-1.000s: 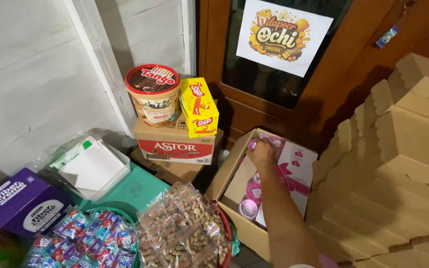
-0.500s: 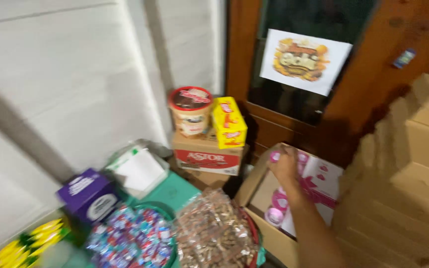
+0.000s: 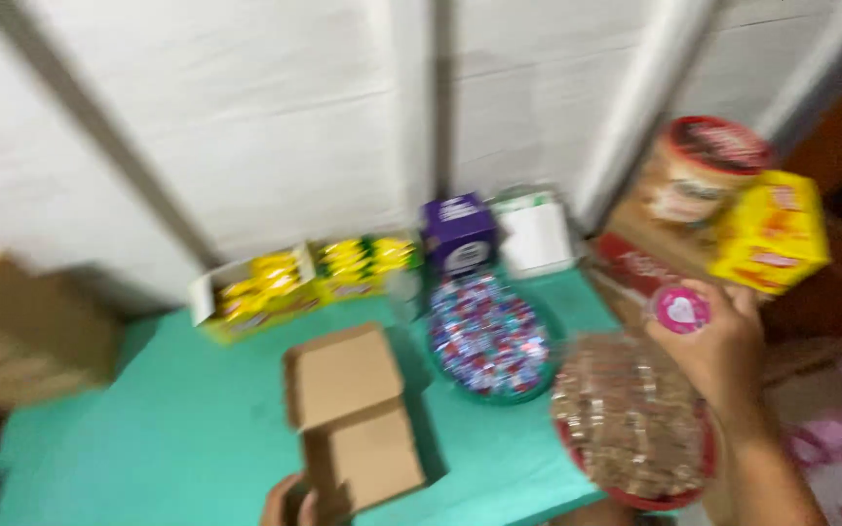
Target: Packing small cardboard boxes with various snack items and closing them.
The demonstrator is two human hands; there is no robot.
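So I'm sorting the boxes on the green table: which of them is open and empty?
The plain brown cardboard box at the near edge, touched by the left hand. The purple box is shut, and the yellow display boxes are full.

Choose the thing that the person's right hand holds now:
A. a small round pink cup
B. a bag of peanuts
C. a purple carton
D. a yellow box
A: the right hand is raised with its fingers closed around a small round pink cup, above the bowl of peanut packets.
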